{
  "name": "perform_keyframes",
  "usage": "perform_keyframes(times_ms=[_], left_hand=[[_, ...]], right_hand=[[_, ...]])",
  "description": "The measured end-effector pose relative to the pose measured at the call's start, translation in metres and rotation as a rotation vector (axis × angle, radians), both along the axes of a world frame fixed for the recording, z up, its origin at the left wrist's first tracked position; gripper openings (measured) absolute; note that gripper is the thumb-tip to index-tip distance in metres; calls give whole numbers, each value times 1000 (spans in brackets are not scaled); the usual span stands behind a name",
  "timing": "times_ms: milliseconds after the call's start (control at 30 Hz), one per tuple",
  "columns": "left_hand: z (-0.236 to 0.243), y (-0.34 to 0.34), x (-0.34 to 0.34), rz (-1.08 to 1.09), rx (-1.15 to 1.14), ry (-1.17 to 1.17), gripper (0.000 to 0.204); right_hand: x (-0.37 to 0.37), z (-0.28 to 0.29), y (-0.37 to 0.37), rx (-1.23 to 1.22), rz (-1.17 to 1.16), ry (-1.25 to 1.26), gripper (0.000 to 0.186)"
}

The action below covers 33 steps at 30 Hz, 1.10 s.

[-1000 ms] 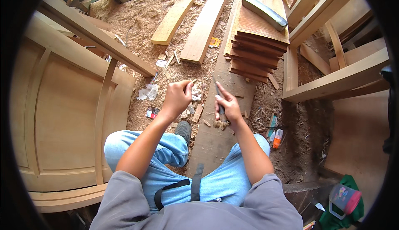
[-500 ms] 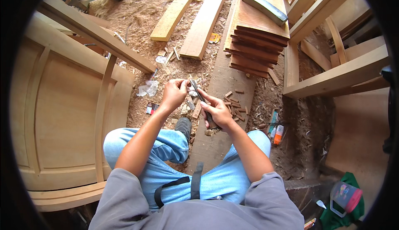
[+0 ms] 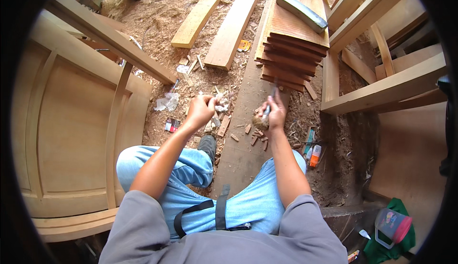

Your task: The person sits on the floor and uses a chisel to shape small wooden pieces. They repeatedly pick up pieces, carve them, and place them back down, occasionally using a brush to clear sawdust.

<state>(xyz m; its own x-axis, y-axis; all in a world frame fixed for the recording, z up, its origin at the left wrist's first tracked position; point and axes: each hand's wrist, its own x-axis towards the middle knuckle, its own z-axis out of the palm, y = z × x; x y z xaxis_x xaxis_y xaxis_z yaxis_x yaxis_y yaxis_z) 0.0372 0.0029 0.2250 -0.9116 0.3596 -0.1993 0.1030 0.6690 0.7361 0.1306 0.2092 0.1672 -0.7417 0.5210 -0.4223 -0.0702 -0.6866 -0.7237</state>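
Note:
My right hand (image 3: 275, 113) is closed around a chisel, over the brown board (image 3: 234, 168) between my legs. The tool is blurred; its narrow metal blade points away from me, and a thick, pale brown end shows at the left of the hand. My left hand (image 3: 200, 111) is raised to the left of it, thumb and fingertips pinched together. Whatever sits in that pinch is too small to make out. Below the right hand, several small wood pieces (image 3: 257, 137) lie scattered on the board.
Ahead stands a stack of brown boards (image 3: 298, 39) with a bluish-grey block (image 3: 301, 13) on top. Two planks (image 3: 236, 30) lie on the shavings-covered ground. A panelled door (image 3: 71, 125) is at left, wooden frames (image 3: 386, 85) at right. An orange-and-white bottle (image 3: 315, 155) lies near my right knee.
My right hand has moved right and away from the left with the chisel, which it held close to the left fingertips before. My left hand stays nearly in place, still pinched.

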Motion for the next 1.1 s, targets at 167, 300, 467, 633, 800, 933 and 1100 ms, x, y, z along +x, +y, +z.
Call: perform_keyframes(times_ms=[167, 300, 467, 633, 800, 933, 1100], left_hand=[[-7, -6, -14, 120, 304, -144, 28], [-10, -11, -13, 187, 344, -199, 29], [-14, -13, -11, 181, 381, -231, 29], [-9, -9, -16, 75, 186, -106, 29], [-5, -2, -15, -5, 25, 168, 23], [-5, -1, -20, -34, -60, 160, 22], [9, 5, -14, -38, -109, -22, 22]], right_hand=[[9, 2, -29, -86, 731, 282, 60], [13, 14, -39, -85, 863, 259, 61], [15, 13, -43, -130, 900, 299, 61], [16, 12, -54, -150, 782, 218, 59], [18, 5, -57, -147, 710, 251, 56], [22, 3, -71, -136, 600, 230, 57], [9, 21, -54, -239, 284, -74, 37]])
